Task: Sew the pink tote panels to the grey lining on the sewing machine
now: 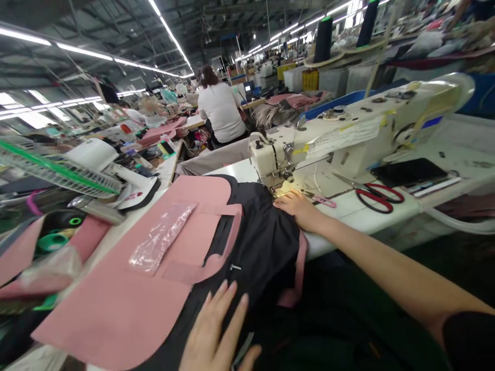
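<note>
A half-sewn bag (pixel 116 314) lies across the table, with pink panels, a pink handle strap and black fabric (pixel 257 232). A zipper pull shows near its middle, and a clear plastic wrap (pixel 162 237) rests on the pink side. My left hand (pixel 218 330) is spread over the black fabric at the bottom, fingers apart. Beside the needle area of the sewing machine (pixel 274 159), my right hand (pixel 299 208) has bent fingers gripping the edge of the black fabric. Small pink-handled snips (pixel 325 201) lie just past those fingers.
Red-handled scissors (pixel 379 198) and a dark phone (pixel 410 171) lie on the machine table at right. A wire rack (pixel 58 170) and a white lamp-like device (pixel 112 170) stand at left, above a pink bin with spools. A person (pixel 222 111) sits ahead, back turned.
</note>
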The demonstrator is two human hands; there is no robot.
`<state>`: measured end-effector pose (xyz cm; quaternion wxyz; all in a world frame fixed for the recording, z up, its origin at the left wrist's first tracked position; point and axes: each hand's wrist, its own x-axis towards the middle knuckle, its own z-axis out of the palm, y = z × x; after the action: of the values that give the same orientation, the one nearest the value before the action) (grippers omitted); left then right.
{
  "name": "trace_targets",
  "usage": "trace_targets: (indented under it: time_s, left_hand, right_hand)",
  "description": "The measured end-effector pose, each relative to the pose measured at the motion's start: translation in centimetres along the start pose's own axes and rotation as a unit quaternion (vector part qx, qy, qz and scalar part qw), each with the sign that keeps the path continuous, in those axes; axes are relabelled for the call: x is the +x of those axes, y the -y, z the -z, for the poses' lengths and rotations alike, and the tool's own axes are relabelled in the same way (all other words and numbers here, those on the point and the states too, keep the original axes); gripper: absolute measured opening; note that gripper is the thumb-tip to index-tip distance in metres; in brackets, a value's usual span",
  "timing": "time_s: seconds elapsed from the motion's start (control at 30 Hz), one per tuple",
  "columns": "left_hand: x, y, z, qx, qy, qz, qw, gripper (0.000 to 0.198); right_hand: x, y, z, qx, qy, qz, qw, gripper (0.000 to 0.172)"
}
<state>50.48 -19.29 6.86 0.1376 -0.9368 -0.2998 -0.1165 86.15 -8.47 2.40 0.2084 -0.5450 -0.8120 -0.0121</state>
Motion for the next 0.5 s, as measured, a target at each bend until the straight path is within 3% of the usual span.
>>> trace_targets:
  time_s: [0.1, 0.17, 0.23, 0.27, 0.33, 0.4, 0.5]
  left_hand:
    - [4.0, -4.1, -3.7, 0.049, 0.001, 0.089, 0.995, 0.067]
    - [4.8, -4.7, -5.3, 0.060, 0.002, 0.111, 0.992, 0.064]
    - [4.2, -3.8, -5.5, 0.035, 0.005, 0.096, 0.995, 0.066]
    - [3.6, -2.9, -5.0, 0.011, 0.002, 0.088, 0.996, 0.063]
    - [2.5, -0.8, -3.2, -0.044, -0.022, 0.095, 0.994, 0.048]
    - [2.7, 1.5, -0.7, -0.089, -0.012, 0.145, 0.985, 0.037]
    - [6.0, 4.8, 3.2, -0.068, 0.057, 0.246, 0.965, 0.035]
  right_hand:
    - [-0.4, -0.1, 0.4, 0.059, -0.010, -0.019, 0.998, 0.029]
    - [-1.4, 0.6, 1.1, 0.105, -0.067, -0.059, 0.991, 0.029]
    - [-2.9, 2.0, 2.0, 0.138, -0.158, -0.097, 0.973, 0.028]
    - [-3.8, 3.1, 2.5, 0.148, -0.202, -0.105, 0.962, 0.026]
    - [-5.3, 5.5, 3.3, 0.170, -0.225, -0.074, 0.957, 0.022]
    - [-5.9, 7.9, 3.5, 0.182, -0.178, -0.009, 0.967, 0.018]
    - [-3.7, 10.8, 2.8, 0.135, -0.077, 0.060, 0.986, 0.019]
